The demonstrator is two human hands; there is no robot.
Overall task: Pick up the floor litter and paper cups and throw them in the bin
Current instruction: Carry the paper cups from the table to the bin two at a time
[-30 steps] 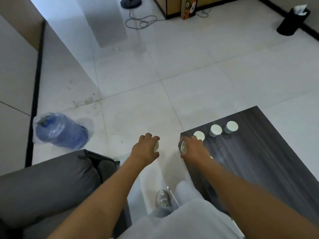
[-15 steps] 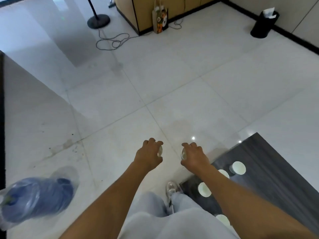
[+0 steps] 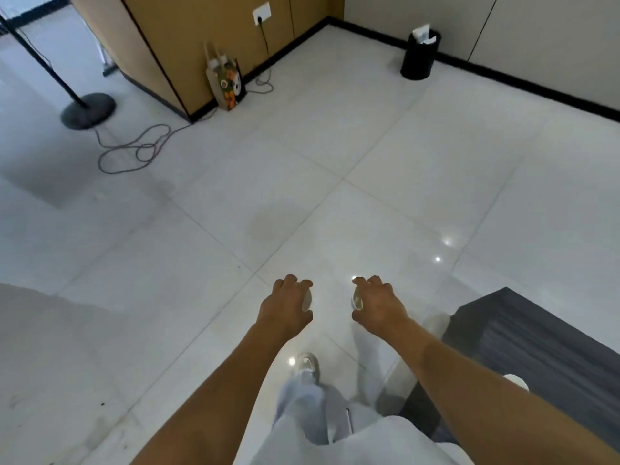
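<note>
My left hand grips a white paper cup from above, only its rim edge showing between the fingers. My right hand grips a second paper cup the same way. Both hands are held out over the white tiled floor, side by side. The black bin stands far ahead at the right wall, with white paper sticking out of its top. Another white cup shows on the dark table beside my right forearm.
The dark wooden table lies low at the right. A stand base and a loose cable lie at the far left. A patterned paper bag leans against the wooden cabinet. My shoe is below.
The view has swung up and to the right, away from the sofa and water bottle. The table with its cups has slid down to the right edge. The bin looks closer. Both hands still hold their cups.
</note>
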